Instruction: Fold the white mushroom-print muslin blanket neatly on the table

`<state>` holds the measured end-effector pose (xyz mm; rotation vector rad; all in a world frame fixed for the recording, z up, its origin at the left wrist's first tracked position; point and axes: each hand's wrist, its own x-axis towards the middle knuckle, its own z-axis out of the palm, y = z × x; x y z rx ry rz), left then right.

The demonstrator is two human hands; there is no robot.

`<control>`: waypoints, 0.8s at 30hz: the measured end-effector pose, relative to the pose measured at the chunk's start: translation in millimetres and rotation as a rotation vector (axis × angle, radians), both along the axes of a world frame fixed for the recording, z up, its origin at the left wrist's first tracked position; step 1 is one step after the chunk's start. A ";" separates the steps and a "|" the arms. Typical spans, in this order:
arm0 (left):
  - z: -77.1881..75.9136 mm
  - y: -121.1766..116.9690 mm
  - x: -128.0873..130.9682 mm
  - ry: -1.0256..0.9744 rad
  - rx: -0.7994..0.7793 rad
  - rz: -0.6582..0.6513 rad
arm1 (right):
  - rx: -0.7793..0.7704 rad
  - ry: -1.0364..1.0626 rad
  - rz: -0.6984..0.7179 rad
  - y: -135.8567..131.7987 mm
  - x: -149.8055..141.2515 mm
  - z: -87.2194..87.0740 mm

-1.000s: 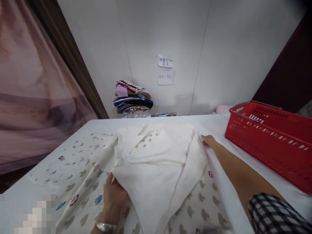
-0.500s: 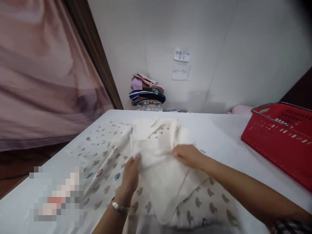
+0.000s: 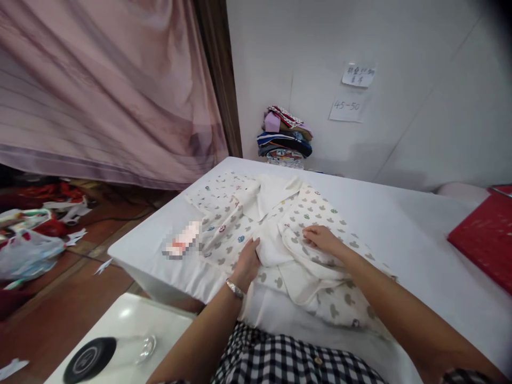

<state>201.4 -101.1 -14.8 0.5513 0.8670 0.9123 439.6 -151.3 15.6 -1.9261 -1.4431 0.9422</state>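
Note:
A white garment (image 3: pixel 228 250) with a grey-brown mushroom-like print and a few coloured motifs lies spread and rumpled. Its plain white collar (image 3: pixel 276 194) points away from me. My left hand (image 3: pixel 248 261) closes on the cloth along the front opening, thumb on top. On the right front panel, my right hand (image 3: pixel 322 239) has its fingers curled onto the printed fabric. Between the hands, plain white inner cloth (image 3: pixel 274 246) shows, and loose folds hang toward my body. The fingertips of both hands are partly hidden.
The garment lies on a white table (image 3: pixel 400 229). A red basket (image 3: pixel 484 234) stands at the right edge, and folded clothes (image 3: pixel 285 136) are stacked behind the table. At lower left is a small white stand (image 3: pixel 132 320) bearing a black round object (image 3: pixel 90 360). Bags (image 3: pixel 30 253) lie on the floor.
My view has swung left and down. The right front panel, earlier showing mostly its plain white inside, now lies printed side up under my right hand.

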 end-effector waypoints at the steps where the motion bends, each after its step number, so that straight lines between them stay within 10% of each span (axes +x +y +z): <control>1: -0.7 3.0 0.3 0.021 0.011 0.004 | -0.004 -0.029 0.015 3.6 -10.3 -1.3; 16: -3.0 18.3 2.4 0.488 0.412 0.001 | 0.161 -0.768 0.355 -26.3 -74.8 10.3; 24: 16.3 11.3 5.3 0.387 0.351 -0.073 | 0.103 -0.575 0.276 -29.5 -74.9 5.4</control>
